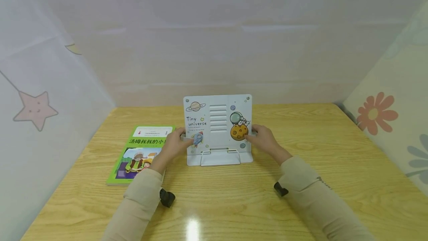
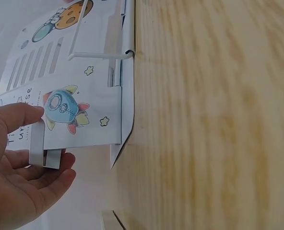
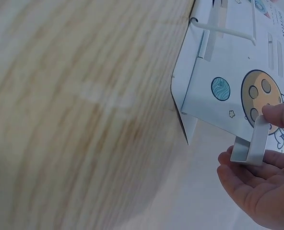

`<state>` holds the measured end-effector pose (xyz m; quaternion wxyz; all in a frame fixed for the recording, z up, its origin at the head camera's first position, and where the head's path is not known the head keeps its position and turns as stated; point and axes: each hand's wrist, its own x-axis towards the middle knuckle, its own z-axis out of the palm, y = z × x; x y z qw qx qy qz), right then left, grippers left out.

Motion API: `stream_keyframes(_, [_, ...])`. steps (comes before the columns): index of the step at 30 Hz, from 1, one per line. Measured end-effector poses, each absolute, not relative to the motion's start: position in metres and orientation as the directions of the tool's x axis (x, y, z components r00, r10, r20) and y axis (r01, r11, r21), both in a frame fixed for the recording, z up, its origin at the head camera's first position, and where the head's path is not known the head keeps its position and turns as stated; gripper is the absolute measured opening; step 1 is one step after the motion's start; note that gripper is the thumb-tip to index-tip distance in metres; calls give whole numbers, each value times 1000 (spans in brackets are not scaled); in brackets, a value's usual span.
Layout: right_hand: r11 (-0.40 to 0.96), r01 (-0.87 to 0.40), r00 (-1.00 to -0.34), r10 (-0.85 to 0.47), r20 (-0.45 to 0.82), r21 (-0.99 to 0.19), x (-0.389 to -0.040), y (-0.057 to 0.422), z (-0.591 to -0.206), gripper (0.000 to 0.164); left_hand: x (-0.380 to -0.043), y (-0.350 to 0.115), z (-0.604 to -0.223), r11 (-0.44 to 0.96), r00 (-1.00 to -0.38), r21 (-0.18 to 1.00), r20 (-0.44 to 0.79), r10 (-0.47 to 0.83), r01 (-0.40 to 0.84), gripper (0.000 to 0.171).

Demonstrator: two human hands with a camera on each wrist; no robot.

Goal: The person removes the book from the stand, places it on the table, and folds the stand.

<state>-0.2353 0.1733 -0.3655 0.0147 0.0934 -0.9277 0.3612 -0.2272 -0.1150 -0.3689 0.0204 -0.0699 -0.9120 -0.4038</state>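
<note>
A white book stand [image 1: 218,122] printed with planets, a rocket and an astronaut stands propped up on the table, a white wire holder [image 1: 220,157] at its foot. My left hand [image 1: 174,143] grips its left edge, thumb on the front beside the rocket. In the left wrist view that thumb and the fingers pinch a white side clip [image 2: 37,143]. On the opposite edge, my right hand [image 1: 265,140] has its thumb by the orange planet. The right wrist view shows it pinching a matching side clip [image 3: 258,141], fingers behind it.
To the left of the stand lies a green picture book [image 1: 133,159], partly covered by my left hand and forearm. The wooden table [image 1: 227,211] meets pale printed cloth walls [image 1: 214,58] at the back and sides.
</note>
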Motion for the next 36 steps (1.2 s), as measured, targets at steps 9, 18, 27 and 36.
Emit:
stream_keyframes(9, [705,-231,-973,-163,164,-671,-242,176,-367,23,-230,-119,-369,632,-978,747,160,133,208,27])
stream_keyframes(18, [698,-200,-978,-106,178,-688,-247,179,-367,24,-232,-123,-371,590,-984,789,158,80,174,26])
stream_keyframes(27, [674,-148,-987,-53,153,-724,-251,176,-360,25,-227,-125,-369,549,-986,819,144,85,166,23])
stream_keyframes(36, [650,-104,-989,12,147,-752,-259,172,-358,28,-217,-122,-371,503,-987,852,84,140,144,19])
